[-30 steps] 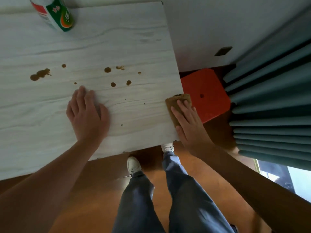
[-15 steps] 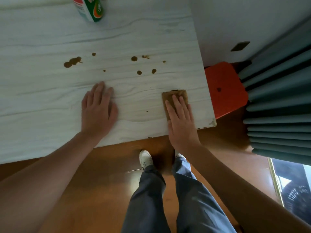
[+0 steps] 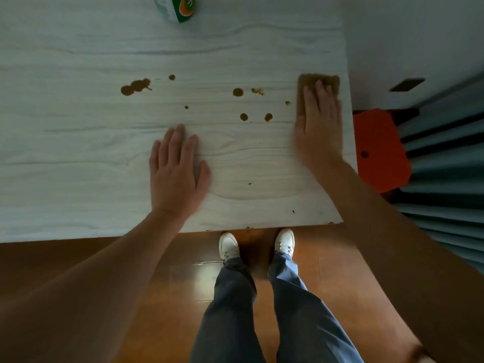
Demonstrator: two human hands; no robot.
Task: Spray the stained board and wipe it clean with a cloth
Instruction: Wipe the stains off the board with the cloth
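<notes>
Pressing the brown cloth [image 3: 306,83] flat onto the pale board [image 3: 78,158], the right hand [image 3: 319,127] lies with fingers straight at about 2 o'clock from the board's middle, close to its right edge. The left hand [image 3: 175,174] rests open, palm down, near 6 o'clock and grips nothing. Brown stains [image 3: 136,86] run from 10 to 1 o'clock, the nearest just beside the cloth. The spray bottle [image 3: 180,7] sits at 12 o'clock, cut by the frame edge. The cloth appears thin, soft and light, and is likely to bunch if dragged by a corner, so broad palm pressure suits it best. The board looks stiff and smooth, possibly slick once wet, so bracing it seems prudent.
</notes>
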